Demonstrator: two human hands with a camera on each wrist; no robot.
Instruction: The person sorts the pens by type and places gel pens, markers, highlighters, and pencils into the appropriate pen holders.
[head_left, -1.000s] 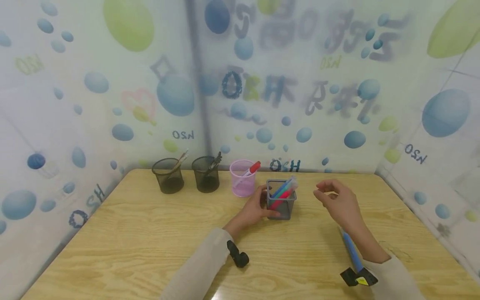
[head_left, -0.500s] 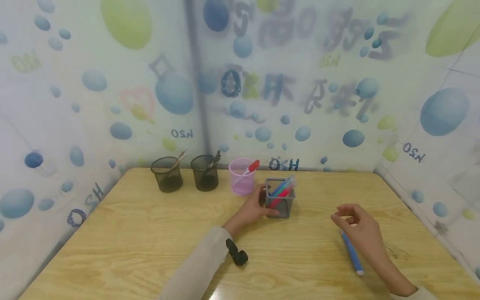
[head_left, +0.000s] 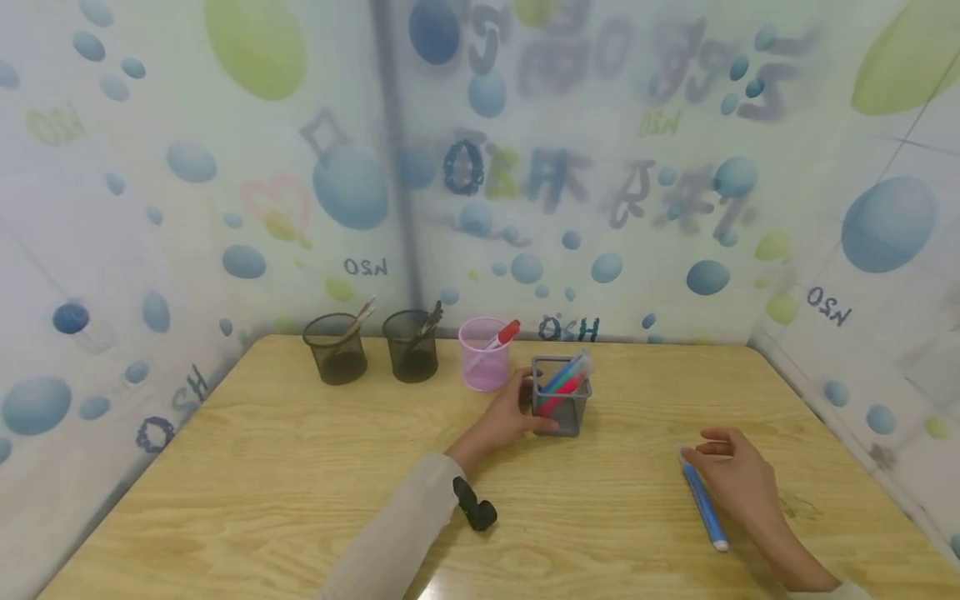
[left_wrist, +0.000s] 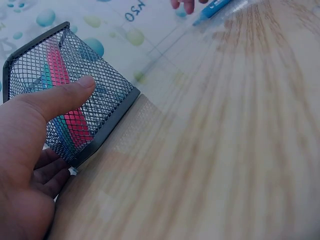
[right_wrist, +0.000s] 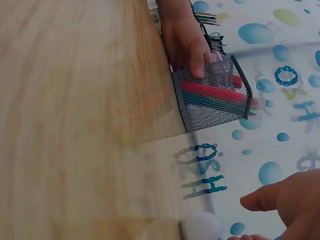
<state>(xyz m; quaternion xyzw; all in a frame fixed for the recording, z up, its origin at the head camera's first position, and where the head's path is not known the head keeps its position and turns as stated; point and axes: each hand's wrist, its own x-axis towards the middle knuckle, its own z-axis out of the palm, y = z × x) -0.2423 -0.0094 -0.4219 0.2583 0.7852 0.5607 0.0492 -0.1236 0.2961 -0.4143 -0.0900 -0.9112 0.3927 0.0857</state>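
My left hand [head_left: 501, 419] grips the left side of a square grey mesh pen holder [head_left: 567, 417], thumb on its near face. The holder stands upright on the table with blue, green and red markers [left_wrist: 59, 70] inside. A blue marker [head_left: 703, 508] lies on the table at the right, its pale end toward me. My right hand [head_left: 738, 479] hovers beside that marker, thumb and fingers loosely bent and apart near its far tip. In the right wrist view, the right thumb [right_wrist: 267, 199] shows beside a blurred white rounded end [right_wrist: 201, 225] at the bottom.
Left of the grey holder, a pink mesh cup [head_left: 483, 371] bears a red-capped marker [head_left: 504, 336]. Farther left are two black mesh cups, one [head_left: 414, 358] with dark pens, the other [head_left: 337, 362] with thin sticks. A patterned wall [head_left: 480, 208] borders the wooden table [head_left: 300, 467].
My right hand has moved down and right, from beside the grey holder to the blue marker on the table. The left hand and holder have stayed put.
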